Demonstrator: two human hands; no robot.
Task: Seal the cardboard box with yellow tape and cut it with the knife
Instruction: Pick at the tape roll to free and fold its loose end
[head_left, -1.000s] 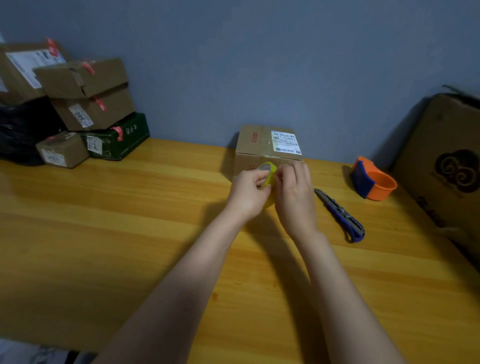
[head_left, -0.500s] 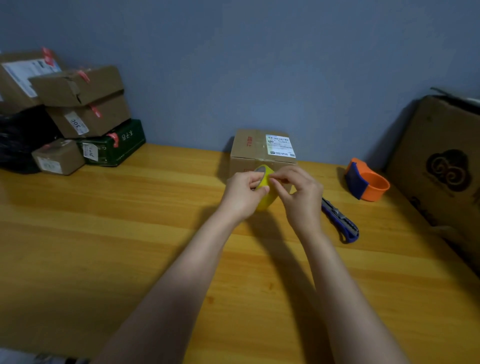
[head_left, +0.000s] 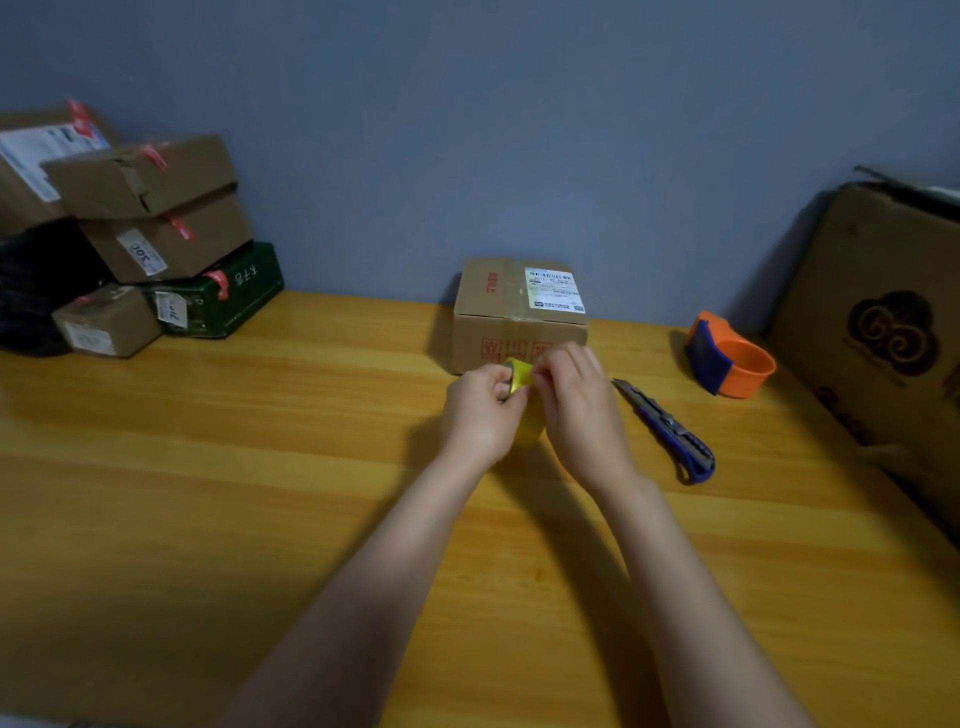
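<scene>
A small cardboard box (head_left: 511, 312) with a white label stands against the wall at the table's far middle. Just in front of it my left hand (head_left: 485, 413) holds a roll of yellow tape (head_left: 521, 375) upright. My right hand (head_left: 579, 410) pinches at the roll's top edge with its fingertips. Most of the roll is hidden behind my hands. A blue utility knife (head_left: 670, 428) lies on the table right of my right hand, untouched.
An orange and blue tape dispenser (head_left: 730, 361) sits at the back right. A large cardboard box (head_left: 883, 322) leans at the right edge. Several stacked parcels (head_left: 140, 234) and a black bag (head_left: 36, 291) fill the back left. The wooden table (head_left: 208, 493) spreads below.
Both hands stay together on the tape roll in front of the box. The right fingers have shifted along the roll's top edge, and the view has tilted slightly.
</scene>
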